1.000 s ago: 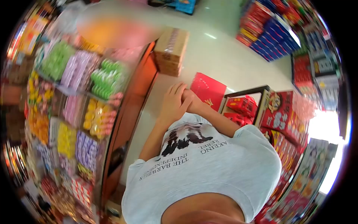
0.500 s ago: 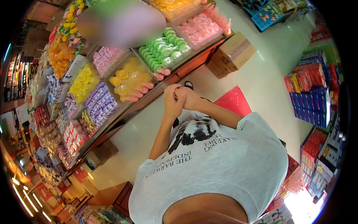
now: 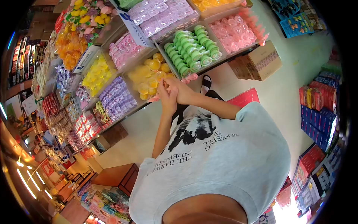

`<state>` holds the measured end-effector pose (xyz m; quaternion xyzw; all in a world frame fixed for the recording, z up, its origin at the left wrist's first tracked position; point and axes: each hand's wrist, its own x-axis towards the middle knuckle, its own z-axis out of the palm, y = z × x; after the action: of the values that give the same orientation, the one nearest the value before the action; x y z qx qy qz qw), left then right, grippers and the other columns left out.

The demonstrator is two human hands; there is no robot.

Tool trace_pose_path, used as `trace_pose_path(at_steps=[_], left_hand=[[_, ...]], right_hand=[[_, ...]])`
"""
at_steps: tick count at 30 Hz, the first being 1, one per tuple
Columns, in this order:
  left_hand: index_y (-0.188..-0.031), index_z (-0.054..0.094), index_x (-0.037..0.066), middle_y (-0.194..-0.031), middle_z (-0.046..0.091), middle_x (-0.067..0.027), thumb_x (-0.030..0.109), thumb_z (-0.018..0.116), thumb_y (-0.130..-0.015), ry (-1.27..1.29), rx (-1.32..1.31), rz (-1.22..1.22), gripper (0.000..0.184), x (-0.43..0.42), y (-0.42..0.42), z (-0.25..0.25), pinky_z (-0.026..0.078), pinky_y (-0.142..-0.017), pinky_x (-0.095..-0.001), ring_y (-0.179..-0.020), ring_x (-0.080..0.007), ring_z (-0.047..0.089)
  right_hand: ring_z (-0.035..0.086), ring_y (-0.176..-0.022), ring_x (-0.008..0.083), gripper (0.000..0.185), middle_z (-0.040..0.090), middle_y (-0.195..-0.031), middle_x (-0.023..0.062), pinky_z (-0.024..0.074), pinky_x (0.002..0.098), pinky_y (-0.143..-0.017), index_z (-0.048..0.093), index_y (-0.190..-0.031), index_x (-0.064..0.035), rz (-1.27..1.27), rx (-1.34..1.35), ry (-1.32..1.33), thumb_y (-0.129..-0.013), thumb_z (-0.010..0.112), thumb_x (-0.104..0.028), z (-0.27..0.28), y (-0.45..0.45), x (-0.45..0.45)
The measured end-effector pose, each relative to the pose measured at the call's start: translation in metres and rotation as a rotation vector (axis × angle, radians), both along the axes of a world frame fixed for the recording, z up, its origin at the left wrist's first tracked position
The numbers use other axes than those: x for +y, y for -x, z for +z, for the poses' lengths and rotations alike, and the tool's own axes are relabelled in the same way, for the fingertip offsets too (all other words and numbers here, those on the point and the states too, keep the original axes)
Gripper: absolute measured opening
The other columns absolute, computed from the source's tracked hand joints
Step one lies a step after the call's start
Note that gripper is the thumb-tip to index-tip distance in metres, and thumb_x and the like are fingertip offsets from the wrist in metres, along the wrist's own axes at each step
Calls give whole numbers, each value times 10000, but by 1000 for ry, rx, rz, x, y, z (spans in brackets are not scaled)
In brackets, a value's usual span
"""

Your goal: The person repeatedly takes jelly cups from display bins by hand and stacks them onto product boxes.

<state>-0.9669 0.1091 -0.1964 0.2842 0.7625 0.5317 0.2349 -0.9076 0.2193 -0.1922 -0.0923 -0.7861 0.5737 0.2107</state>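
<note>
My left hand (image 3: 167,95) and my right hand (image 3: 179,90) are clasped together in front of my body, their fingers closed against each other. No object shows between them. They appear over the edge of a candy display, nearest the tray of yellow-orange round cups (image 3: 151,71). Beside that tray are green wrapped sweets (image 3: 192,50) and purple-white packets (image 3: 118,98). Pink cups (image 3: 234,33) fill a tray farther right. My light shirt (image 3: 223,160) fills the lower middle.
Cardboard boxes (image 3: 264,61) stand on the floor at the display's end. A red sheet or box (image 3: 243,98) lies near my right forearm. Blue and red stacked packs (image 3: 317,121) are at the right. A brown wooden cabinet (image 3: 113,175) stands lower left. My sandalled foot (image 3: 206,84) shows beyond my hands.
The view has turned and shifted toward the candy display, which now reaches under my hands. My hands remain clasped. The red sheet is now mostly hidden, and my foot shows more.
</note>
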Motion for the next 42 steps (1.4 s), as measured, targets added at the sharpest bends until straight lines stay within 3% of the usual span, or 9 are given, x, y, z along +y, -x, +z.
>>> trace_pose_path(at_steps=[3, 5, 9, 13, 17, 21, 29, 37, 42], left_hand=[[-1462, 305, -22, -1413, 414, -182, 418, 588, -970, 30, -241, 137, 718, -10, 39, -25, 393, -1055, -380, -1262, -262, 460], [-1431, 336, 1, -1366, 454, -142, 396, 575, -986, 45, -414, 216, 641, -15, 63, -47, 442, -1006, -346, -1198, -224, 514], [-1324, 401, 16, -1149, 558, -122, 440, 570, -983, 110, -693, 143, 570, -19, 99, -54, 521, -606, -261, -848, -181, 648], [-1264, 452, 5, -1015, 608, -128, 409, 570, -981, 109, -830, -79, 507, -13, 129, -95, 494, -449, -281, -629, -180, 645], [-1170, 547, -14, -959, 637, -129, 347, 559, -973, 269, -682, -311, 412, -4, 140, -45, 503, -457, -298, -611, -184, 644], [-1115, 591, -9, -894, 652, -115, 326, 527, -971, -31, -332, -127, 370, -1, 132, -150, 505, -456, -307, -592, -191, 642], [-1219, 491, 142, -858, 631, -85, 295, 489, -1002, 285, -1310, -353, 266, -11, 138, -81, 393, -304, -297, -479, -188, 585], [-1097, 542, 64, -1061, 615, -94, 206, 389, -1032, -169, -618, -300, 219, -41, 85, -38, 549, -833, -362, -980, -201, 645], [-1130, 488, 18, -1115, 558, -88, 178, 503, -1013, -308, -861, -445, 199, -52, -26, -4, 518, -847, -306, -1006, -172, 596]], right_hand=[[657, -904, 368, 461, 639, -953, 201, 529, 420, -779, 482, -1231, 48, -127, 33, 31, -825, 636, -106, -7, 38, -8], [672, -902, 322, 488, 647, -986, 205, 550, 405, -740, 458, -1282, 50, -105, -308, 577, -850, 619, -110, -45, 62, -22], [680, -923, 305, 391, 656, -1005, 212, 563, 399, -655, 549, -1204, 33, -224, -643, 749, -843, 615, -102, 3, 84, -16], [694, -921, 355, 385, 699, -989, 227, 547, 409, -825, 619, -1162, 29, -482, -465, 200, -836, 645, -175, -79, 97, -38], [691, -939, 365, 407, 707, -1002, 229, 541, 409, -845, 636, -1159, 25, -430, -568, 275, -828, 659, -211, -96, 101, -37], [674, -967, 392, 349, 696, -1012, 245, 532, 437, -842, 664, -1114, -4, -562, -577, 265, -821, 641, -193, -89, 102, -43], [647, -900, 438, 370, 673, -934, 245, 510, 504, -791, 624, -1119, -10, -510, -588, 137, -760, 589, -97, -61, 97, -64], [627, -1002, 365, 280, 674, -995, 161, 499, 449, -844, 639, -1044, -61, -610, -151, -47, -770, 599, -104, 28, 33, -115], [616, -964, 312, 304, 650, -967, 98, 498, 423, -852, 650, -1046, -98, -841, -144, -266, -742, 638, -105, 64, -85, -140]])
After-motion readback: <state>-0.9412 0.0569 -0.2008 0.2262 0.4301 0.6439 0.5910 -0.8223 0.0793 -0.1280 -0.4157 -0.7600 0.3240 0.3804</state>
